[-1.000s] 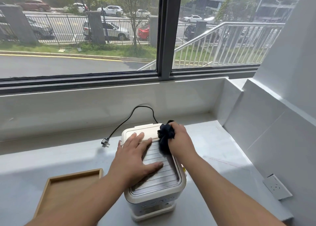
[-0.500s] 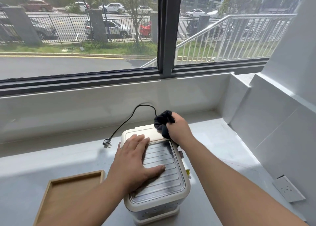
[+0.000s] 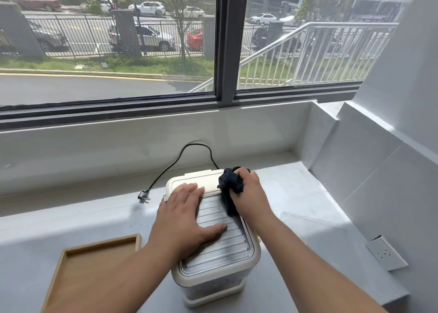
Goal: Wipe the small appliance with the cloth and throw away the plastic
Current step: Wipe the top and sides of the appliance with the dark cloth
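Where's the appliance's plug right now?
In the head view, the plug lies loose on the counter, left of the appliance, beyond the wooden tray.

Ribbed glossy appliance lid (image 3: 220,239), dark cloth (image 3: 231,186), matt wooden tray (image 3: 94,260)

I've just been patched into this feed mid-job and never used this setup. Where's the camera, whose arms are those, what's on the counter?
No machine here: the arms are a person's, and the one camera sits on their head, looking forward and down. The left hand lies flat on the ribbed lid of a small cream appliance. The right hand grips a dark cloth bunched against the lid's far end. The appliance stands on a pale counter below a window. Its black cord trails behind it, the plug lying loose on the counter. A wooden tray sits at the left, a wall socket at the right.
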Tool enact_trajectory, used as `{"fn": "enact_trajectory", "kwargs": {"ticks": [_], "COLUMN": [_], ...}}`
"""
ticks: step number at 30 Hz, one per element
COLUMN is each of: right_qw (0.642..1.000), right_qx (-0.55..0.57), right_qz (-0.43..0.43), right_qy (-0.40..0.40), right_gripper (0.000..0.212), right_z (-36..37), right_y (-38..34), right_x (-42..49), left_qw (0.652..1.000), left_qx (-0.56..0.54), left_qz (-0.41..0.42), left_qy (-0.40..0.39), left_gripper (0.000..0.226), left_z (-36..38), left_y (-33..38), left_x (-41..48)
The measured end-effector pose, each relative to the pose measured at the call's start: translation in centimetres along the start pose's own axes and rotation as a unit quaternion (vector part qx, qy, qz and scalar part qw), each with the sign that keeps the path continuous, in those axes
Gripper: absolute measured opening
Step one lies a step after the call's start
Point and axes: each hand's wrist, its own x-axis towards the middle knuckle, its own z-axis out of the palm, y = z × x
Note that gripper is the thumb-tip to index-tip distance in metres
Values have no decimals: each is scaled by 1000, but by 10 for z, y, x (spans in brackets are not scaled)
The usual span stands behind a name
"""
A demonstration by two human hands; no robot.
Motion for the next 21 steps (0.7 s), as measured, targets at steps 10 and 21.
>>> {"fn": "enact_trajectory", "kwargs": {"ticks": [10, 21], "right_qw": [999, 998], "right_qx": [-40, 3], "right_qz": [17, 59], "right_qy": [-28, 8], "right_gripper": [24, 31], "right_z": [-18, -27], "right_y": [3, 10], "right_x": [-57, -131], "left_qw": [1000, 1000], "left_qx": [10, 14], "left_qz": [2, 3], "left_qy": [-2, -14], "left_gripper": [115, 116], "left_z": [-4, -6], "left_y": [4, 4], "left_x": [-3, -6]}}
